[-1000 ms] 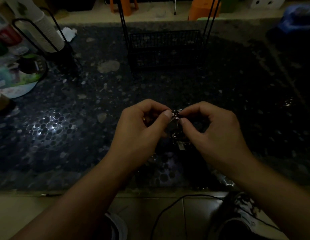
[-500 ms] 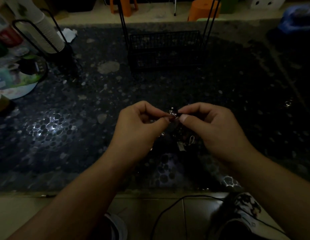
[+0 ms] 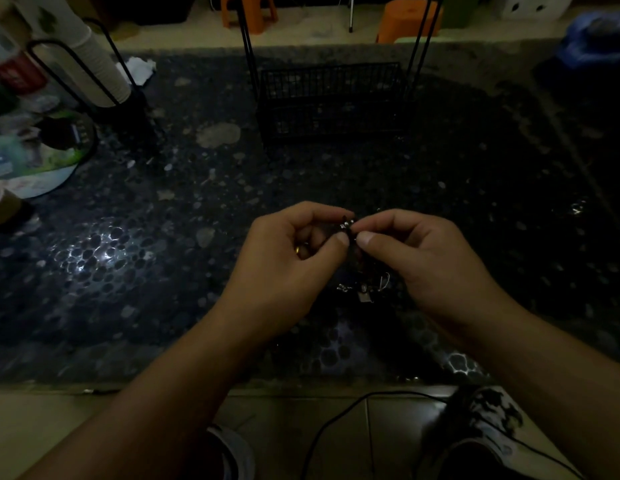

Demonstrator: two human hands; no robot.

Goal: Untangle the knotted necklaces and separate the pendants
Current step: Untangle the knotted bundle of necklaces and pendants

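Two hands meet at the frame's centre above the dark pebble-patterned counter (image 3: 135, 278): the left hand (image 3: 287, 265) and right hand (image 3: 426, 258) each pinch the dark knotted tangle of necklaces (image 3: 348, 226) between thumb and forefinger. Small silver pendants (image 3: 365, 292) dangle just below, between the wrists.
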